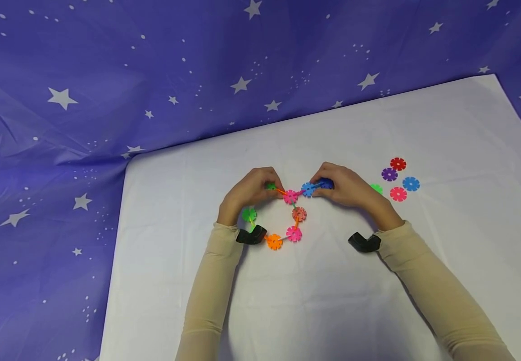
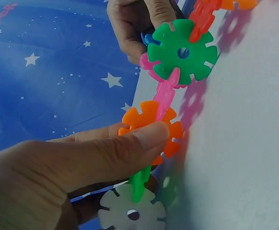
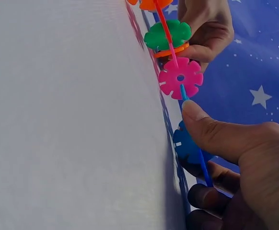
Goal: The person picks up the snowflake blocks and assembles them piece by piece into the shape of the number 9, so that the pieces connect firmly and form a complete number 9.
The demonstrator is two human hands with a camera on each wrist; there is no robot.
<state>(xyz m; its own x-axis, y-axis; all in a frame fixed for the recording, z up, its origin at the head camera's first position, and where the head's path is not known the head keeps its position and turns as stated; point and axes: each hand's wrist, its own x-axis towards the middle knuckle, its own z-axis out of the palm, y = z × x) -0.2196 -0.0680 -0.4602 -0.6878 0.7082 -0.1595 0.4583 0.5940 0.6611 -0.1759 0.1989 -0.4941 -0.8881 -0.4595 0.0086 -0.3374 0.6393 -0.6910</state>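
Note:
Notched plastic flower discs are slotted together into a ring with a short blue tail. In the head view, an orange disc [image 1: 275, 242] marks its near side and a pink disc [image 1: 290, 196] sits between the hands. My left hand [image 1: 254, 186] pinches the ring's far left part; in the left wrist view its thumb presses an orange disc [image 2: 142, 114], linked by a pink piece to a green disc [image 2: 199, 60]. My right hand [image 1: 347, 186] grips the blue discs of the tail, one blue disc [image 3: 183, 143] partly hidden by its thumb, beside a pink disc [image 3: 193, 81].
Loose discs lie right of my right hand: a red disc [image 1: 397, 164], a purple disc [image 1: 389, 174], a blue disc [image 1: 411, 184], a pink disc [image 1: 398, 194] and a partly hidden green disc [image 1: 376, 189]. A white cloth [image 1: 314, 291] covers the table; a starry purple curtain [image 1: 197, 60] hangs behind.

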